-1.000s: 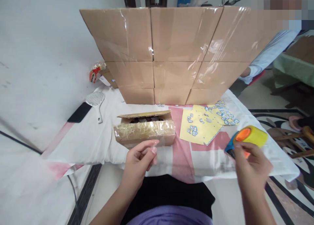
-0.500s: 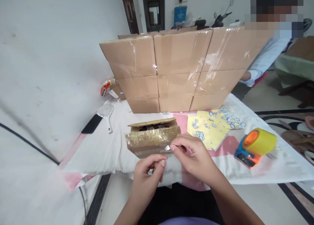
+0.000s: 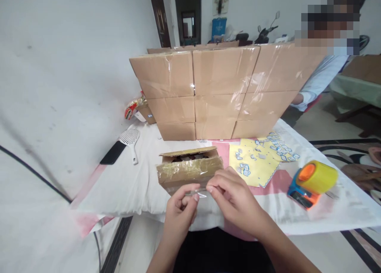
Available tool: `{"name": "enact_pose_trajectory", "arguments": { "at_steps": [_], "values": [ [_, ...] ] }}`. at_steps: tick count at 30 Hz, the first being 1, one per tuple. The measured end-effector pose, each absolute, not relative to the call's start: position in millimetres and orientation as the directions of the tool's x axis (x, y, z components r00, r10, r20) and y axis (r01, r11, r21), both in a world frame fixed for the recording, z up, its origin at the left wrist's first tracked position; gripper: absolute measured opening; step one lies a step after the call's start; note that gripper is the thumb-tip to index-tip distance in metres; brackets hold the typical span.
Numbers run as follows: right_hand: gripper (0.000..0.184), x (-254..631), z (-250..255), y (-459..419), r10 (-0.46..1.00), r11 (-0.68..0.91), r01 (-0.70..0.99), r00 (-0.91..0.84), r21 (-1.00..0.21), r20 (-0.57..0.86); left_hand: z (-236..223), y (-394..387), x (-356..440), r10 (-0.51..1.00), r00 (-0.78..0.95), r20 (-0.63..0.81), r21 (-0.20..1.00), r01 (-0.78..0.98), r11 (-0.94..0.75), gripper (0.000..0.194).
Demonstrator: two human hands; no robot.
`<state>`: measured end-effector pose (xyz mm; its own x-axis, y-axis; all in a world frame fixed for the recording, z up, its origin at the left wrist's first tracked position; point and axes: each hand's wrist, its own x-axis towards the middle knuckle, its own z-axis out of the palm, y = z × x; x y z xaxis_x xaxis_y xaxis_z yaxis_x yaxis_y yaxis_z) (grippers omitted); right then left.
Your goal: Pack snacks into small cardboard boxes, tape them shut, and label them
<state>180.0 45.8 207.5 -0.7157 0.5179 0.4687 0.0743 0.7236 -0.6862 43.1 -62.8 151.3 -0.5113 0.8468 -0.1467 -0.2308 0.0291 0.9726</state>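
Observation:
In front of me a small cardboard box with shiny tape on its front lies on the cloth, its top flap slightly raised over dark contents. My right hand pinches the end of a short strip of clear tape just before the box. The strip's other end runs between the thumb and forefinger of my left hand, whose fingers are curled. To the right lies a tape dispenser, blue and orange, with a yellow tape roll on it.
Stacked, taped cartons form a wall behind the box. A white slotted spoon and a black flat item lie left. Yellow printed paper lies right. A person's sleeve shows beyond the cartons.
The clear strip, bunched at my right fingertips before, is now stretched between both hands. My left thumb and forefinger have come onto it. The whole view has shifted slightly.

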Motion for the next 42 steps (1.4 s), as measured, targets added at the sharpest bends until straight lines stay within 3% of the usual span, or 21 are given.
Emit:
{"name": "enact_pose_trajectory", "arguments": {
  "at_steps": [4, 7, 9, 12, 14, 16, 21, 27, 42],
  "values": [
    [0.019, 186, 204, 44, 0.583, 0.693, -0.003, -0.587, -0.721, 0.563, 153, -69, 18, 0.703, -0.71, -0.047, 0.985, -0.149, -0.084, 0.045],
    [0.021, 195, 213, 55, 0.648, 0.63, 0.025, -0.567, -0.776, 0.508, 154, -78, -3, 0.566, -0.812, 0.145, 0.989, 0.123, -0.078, 0.023],
    [0.022, 197, 223, 62, 0.605, 0.652, 0.085, -0.657, -0.754, 0.45, 160, -80, -12, 0.549, -0.726, 0.414, 0.898, 0.424, -0.116, 0.014],
    [0.021, 190, 234, 64, 0.431, 0.735, 0.124, -0.844, -0.667, 0.318, 175, -73, -12, 0.677, -0.296, 0.674, 0.622, 0.722, -0.304, 0.02],
    [0.019, 182, 236, 60, 0.347, 0.758, 0.126, -0.909, -0.64, 0.232, 182, -65, -5, 0.731, -0.074, 0.678, 0.516, 0.756, -0.402, 0.031],
    [0.019, 177, 235, 57, 0.346, 0.755, 0.15, -0.918, -0.638, 0.194, 183, -57, 4, 0.724, -0.032, 0.689, 0.495, 0.75, -0.438, 0.029],
    [0.022, 178, 230, 59, 0.397, 0.697, 0.17, -0.9, -0.697, 0.178, 172, -50, 16, 0.681, -0.111, 0.724, 0.548, 0.693, -0.469, 0.027],
    [0.022, 184, 227, 63, 0.407, 0.668, 0.174, -0.899, -0.724, 0.16, 172, -49, 14, 0.749, -0.153, 0.645, 0.649, 0.626, -0.432, 0.024],
    [0.025, 181, 225, 74, 0.424, 0.649, 0.211, -0.898, -0.731, 0.117, 171, -48, 9, 0.801, -0.273, 0.532, 0.77, 0.551, -0.323, 0.012]
  ]
}}
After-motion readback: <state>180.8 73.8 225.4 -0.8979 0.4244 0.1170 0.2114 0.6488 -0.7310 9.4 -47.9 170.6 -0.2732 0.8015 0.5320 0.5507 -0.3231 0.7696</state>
